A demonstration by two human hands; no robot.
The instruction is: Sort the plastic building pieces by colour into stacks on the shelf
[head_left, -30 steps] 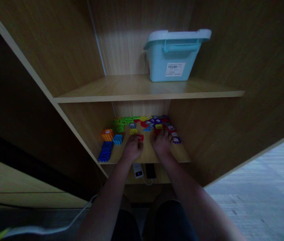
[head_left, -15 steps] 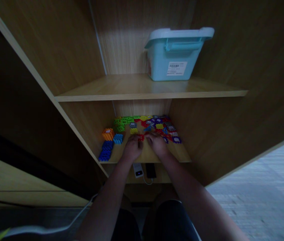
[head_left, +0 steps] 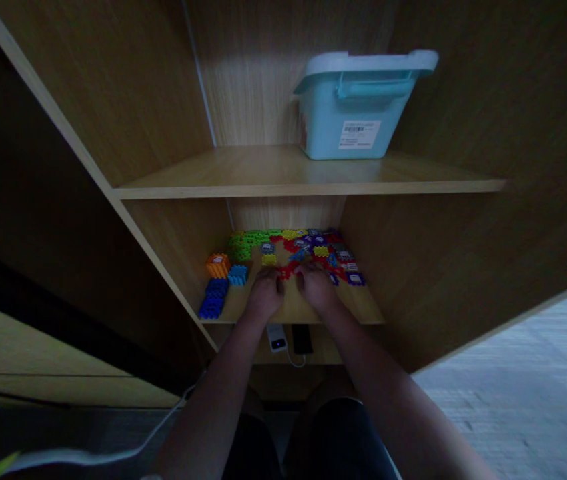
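My left hand (head_left: pixel 265 294) and my right hand (head_left: pixel 316 288) rest close together on the lower shelf (head_left: pixel 358 308), fingers curled around small red plastic blocks (head_left: pixel 287 271) held between them. Behind them lies a scatter of coloured interlocking blocks (head_left: pixel 313 250): green at the back left, yellow, purple and red further right. To the left stand an orange stack (head_left: pixel 217 265), a light blue stack (head_left: pixel 238 275) and a dark blue stack (head_left: pixel 213 297).
A pale blue lidded plastic bin (head_left: pixel 356 107) with a white label sits on the upper shelf (head_left: pixel 243 180). Below the lower shelf lie a white power bank (head_left: pixel 276 338) and a black phone (head_left: pixel 302 339), with a white cable trailing left. Wooden cabinet walls close both sides.
My right hand has moved left from the red and purple blocks to meet my left hand at the red pieces. The left hand stayed almost still.
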